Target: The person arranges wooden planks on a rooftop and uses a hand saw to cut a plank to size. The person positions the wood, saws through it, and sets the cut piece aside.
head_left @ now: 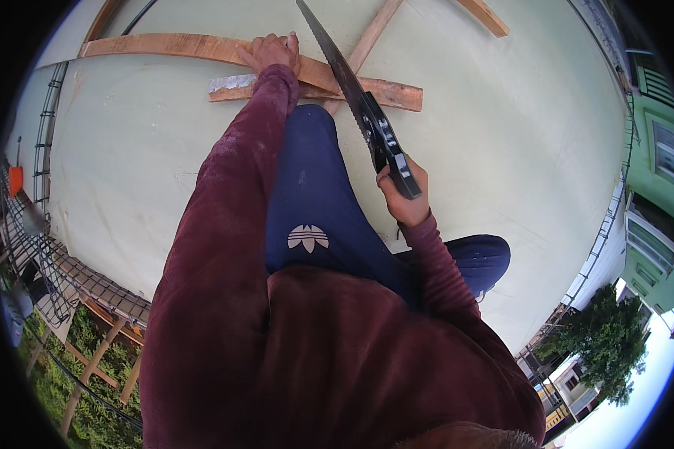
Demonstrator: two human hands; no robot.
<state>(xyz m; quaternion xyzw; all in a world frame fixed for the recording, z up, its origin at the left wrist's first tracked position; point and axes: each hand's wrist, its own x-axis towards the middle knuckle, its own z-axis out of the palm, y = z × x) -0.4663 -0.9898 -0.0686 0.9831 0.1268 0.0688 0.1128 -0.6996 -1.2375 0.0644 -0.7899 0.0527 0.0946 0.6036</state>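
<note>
- While your left hand (272,54) lies over the long plank (165,46) ahead of you, its grip I cannot tell.
- Your right hand (406,211) wraps the saw (361,101) by its handle, blade near the plank.

Black-handled handsaw (358,97), aslant near a long brown plank (210,48).

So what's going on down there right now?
A person in a maroon top has their left hand on a long wooden plank, while their right hand grips a black-handled saw, its blade pointing away from them. The blade crosses the plank's near end in view; whether they touch isn't clear. A shorter board lies alongside, above a pale surface.
</note>
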